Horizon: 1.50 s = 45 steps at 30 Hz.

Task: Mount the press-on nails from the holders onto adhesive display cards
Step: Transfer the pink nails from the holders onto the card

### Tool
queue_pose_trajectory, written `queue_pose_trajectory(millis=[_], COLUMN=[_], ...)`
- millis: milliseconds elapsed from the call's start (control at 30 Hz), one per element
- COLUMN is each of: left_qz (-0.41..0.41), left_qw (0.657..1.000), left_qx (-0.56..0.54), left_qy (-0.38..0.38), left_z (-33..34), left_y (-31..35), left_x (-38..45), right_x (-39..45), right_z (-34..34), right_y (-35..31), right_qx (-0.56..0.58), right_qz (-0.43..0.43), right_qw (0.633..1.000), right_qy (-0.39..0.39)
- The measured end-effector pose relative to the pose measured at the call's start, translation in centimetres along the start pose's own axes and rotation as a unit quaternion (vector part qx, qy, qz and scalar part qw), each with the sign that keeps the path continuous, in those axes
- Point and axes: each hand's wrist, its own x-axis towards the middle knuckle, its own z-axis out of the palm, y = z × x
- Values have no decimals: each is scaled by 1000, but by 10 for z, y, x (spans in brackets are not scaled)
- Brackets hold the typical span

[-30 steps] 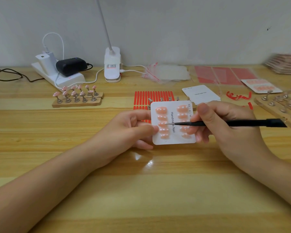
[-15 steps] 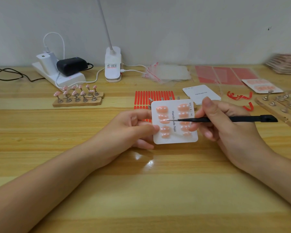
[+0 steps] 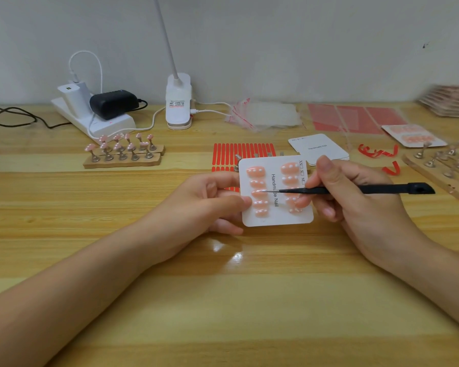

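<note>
Two columns of pink nails sit on the white card (image 3: pixel 276 215), five visible on its left side, the right column partly hidden behind fingers. Left hand (image 3: pixel 210 200) pinches the card by its left edge, thumb on the face, card lifted off the table (image 3: pixel 223 313). Right hand (image 3: pixel 355 197) grips the black tweezers (image 3: pixel 355 189), tip touching the middle nail (image 3: pixel 259 193) of the left column; whether the tip presses or nudges it, cannot tell. Risks, as judged: the sharp tip could scratch the glossy surface or skid off and shove a neighbouring nail crooked; a card held by only one edge may flex under pressure, loosening the adhesive. Wooden holder (image 3: pixel 122 157) at back left carries more pink nails on stems, so work remains. Red adhesive strips (image 3: pixel 243 152) lie behind the card, a blank card (image 3: pixel 318 148) beside them.
</note>
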Motion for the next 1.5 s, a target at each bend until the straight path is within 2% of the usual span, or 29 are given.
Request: queue_pose_trajectory(millis=[400, 900, 967, 1067, 1167, 1267, 1400, 1500], left_qz=[-8, 5, 6, 11, 16, 17, 23, 35], left_qw=[999, 999, 999, 999, 999, 999, 998, 997], left_qx=[-51, -24, -25, -28, -33, -34, -34, -23], left_qy=[-11, 37, 39, 39, 38, 34, 48, 61], left_z=[-2, 6, 6, 6, 6, 6, 7, 9], left_y=[2, 2, 2, 2, 2, 3, 3, 1], left_x=[0, -1, -2, -2, -2, -2, -1, -2], right_x=[-1, -3, -2, 0, 0, -1, 0, 1], right_z=[3, 2, 0, -4, -6, -7, -5, -2], right_y=[-2, 0, 1, -1, -4, -7, -6, -3], right_qx=[0, -27, -13, 29, 27, 16, -51, -90], right_qz=[0, -33, -36, -52, -120, -155, -90, -35], right_qw=[1000, 999, 999, 992, 978, 971, 976, 987], right_qy=[5, 16, 37, 108, 165, 183, 191, 126])
